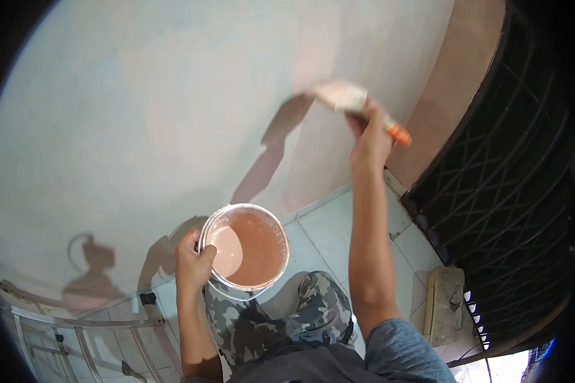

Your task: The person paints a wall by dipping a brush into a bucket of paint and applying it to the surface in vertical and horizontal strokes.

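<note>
My left hand [194,260] grips the rim of a white paint bucket [282,237], thumb over the edge. Peach-coloured paint [226,250] lies inside it, and its wire handle hangs down at the front. Up at the right, my right hand [372,137] is wrapped around the handle of a wide paintbrush [340,96], whose end is orange. The brush's pale bristles point left, close to the wall [191,96]; blur keeps me from telling whether they touch it. Patches of pale blue-white and peach show on the wall.
A metal ladder [83,322] lies or stands at the lower left. On the right is a dark folding lattice gate [492,147]. A yellowish block-like object [445,306] sits on the tiled floor [322,223] beside the gate. Shadows of the arm and brush fall on the wall.
</note>
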A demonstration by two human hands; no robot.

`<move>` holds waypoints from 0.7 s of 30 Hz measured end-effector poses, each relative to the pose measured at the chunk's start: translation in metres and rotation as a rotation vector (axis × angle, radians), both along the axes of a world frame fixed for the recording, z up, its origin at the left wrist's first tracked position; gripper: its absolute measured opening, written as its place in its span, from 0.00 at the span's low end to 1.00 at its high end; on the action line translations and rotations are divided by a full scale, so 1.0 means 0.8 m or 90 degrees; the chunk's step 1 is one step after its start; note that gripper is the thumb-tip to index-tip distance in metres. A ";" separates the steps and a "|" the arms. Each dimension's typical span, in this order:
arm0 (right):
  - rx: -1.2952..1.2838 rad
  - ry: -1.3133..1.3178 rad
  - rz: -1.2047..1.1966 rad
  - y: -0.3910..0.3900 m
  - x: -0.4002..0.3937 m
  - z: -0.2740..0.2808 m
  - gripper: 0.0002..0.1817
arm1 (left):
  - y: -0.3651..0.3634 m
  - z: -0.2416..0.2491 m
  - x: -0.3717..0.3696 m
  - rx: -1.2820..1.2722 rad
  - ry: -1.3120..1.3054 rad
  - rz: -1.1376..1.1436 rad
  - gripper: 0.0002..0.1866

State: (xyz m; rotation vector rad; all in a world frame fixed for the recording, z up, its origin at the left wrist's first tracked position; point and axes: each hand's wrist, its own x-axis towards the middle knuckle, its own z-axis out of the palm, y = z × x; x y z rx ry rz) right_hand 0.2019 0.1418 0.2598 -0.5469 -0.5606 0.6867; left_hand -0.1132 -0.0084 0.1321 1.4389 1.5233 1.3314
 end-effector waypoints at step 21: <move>0.230 0.022 0.032 0.109 0.006 0.121 0.30 | -0.022 0.023 -0.062 0.036 -0.010 0.085 0.04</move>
